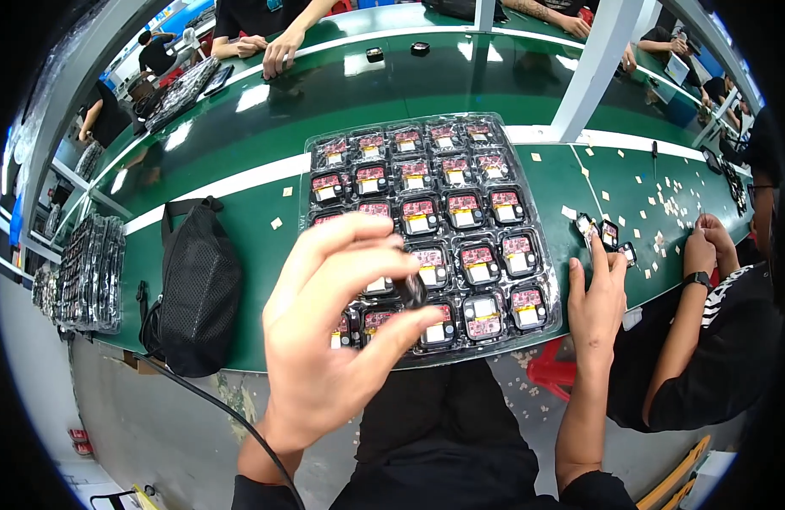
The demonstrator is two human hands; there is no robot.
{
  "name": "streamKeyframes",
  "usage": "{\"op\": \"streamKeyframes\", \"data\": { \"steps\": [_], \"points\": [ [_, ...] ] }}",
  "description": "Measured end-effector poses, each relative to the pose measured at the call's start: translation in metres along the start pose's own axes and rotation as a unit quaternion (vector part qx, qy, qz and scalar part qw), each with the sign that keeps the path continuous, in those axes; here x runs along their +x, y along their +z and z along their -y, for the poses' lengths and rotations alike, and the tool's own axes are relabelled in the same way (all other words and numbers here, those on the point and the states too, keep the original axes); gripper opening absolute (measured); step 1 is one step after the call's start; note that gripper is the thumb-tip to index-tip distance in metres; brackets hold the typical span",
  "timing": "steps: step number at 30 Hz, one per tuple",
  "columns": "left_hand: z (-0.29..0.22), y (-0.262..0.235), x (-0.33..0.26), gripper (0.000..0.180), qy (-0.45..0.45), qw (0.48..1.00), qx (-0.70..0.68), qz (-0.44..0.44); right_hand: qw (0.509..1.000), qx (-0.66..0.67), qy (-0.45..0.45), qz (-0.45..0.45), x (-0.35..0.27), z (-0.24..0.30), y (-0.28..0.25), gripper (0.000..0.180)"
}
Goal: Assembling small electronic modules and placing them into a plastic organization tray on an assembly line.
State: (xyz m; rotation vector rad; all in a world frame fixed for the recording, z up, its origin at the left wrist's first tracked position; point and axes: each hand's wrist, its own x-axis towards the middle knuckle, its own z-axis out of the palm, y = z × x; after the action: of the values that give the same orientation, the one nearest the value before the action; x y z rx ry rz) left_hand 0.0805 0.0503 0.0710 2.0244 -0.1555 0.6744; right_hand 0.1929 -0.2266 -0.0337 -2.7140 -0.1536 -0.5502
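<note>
My left hand [329,319] is closed, pinching a small black part [412,291] between thumb and fingers above the tray. The part is blurred, so its kind is unclear. Below it lies a clear plastic tray [541,255] with rows of small black square housings [465,210], each showing a red circuit board and a pale block. My right hand [598,297] is to the right of the tray, its fingers apart. Its fingertips touch a small dark and silvery piece [585,228]. Beside that piece are two more black housings, one [609,234] nearer and one [628,254] farther right.
A black mesh bag [199,289] and stacked trays [91,272] are at the left. Small pale chips [665,204] litter the green table at right. A co-worker's hands [707,238] work there. A white post [592,76] rises behind the tray; other people sit across the green belt.
</note>
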Motion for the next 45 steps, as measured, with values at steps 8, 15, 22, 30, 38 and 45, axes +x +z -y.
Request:
{"op": "streamKeyframes", "data": {
  "steps": [8, 15, 22, 30, 38, 45],
  "points": [
    [0.051, 0.022, 0.082, 0.027, 0.004, 0.980, 0.187, 0.059, 0.999, -0.024, 0.007, -0.031, -0.003, 0.005, 0.005, 0.029],
    [0.073, 0.035, 0.091, 0.021, 0.030, 0.942, 0.306, 0.133, 1.000, -0.007, 0.018, -0.023, 0.001, 0.010, 0.000, 0.039],
    [0.063, 0.029, 0.075, 0.032, 0.018, 0.932, 0.315, 0.176, 1.000, -0.011, 0.015, -0.024, 0.001, 0.010, 0.002, 0.033],
    [0.024, 0.030, 0.044, 0.043, 0.117, 0.963, 0.198, 0.142, 0.996, 0.092, -0.004, -0.016, 0.005, 0.000, -0.003, 0.025],
    [-0.009, 0.045, -0.002, 0.045, 0.091, 0.982, -0.038, 0.159, 0.949, 0.313, 0.029, -0.006, -0.007, 0.026, -0.048, 0.034],
    [-0.003, 0.068, -0.045, 0.050, 0.134, 0.988, -0.062, 0.041, 0.751, 0.637, -0.037, 0.172, -0.050, 0.059, -0.071, 0.051]
  ]
}}
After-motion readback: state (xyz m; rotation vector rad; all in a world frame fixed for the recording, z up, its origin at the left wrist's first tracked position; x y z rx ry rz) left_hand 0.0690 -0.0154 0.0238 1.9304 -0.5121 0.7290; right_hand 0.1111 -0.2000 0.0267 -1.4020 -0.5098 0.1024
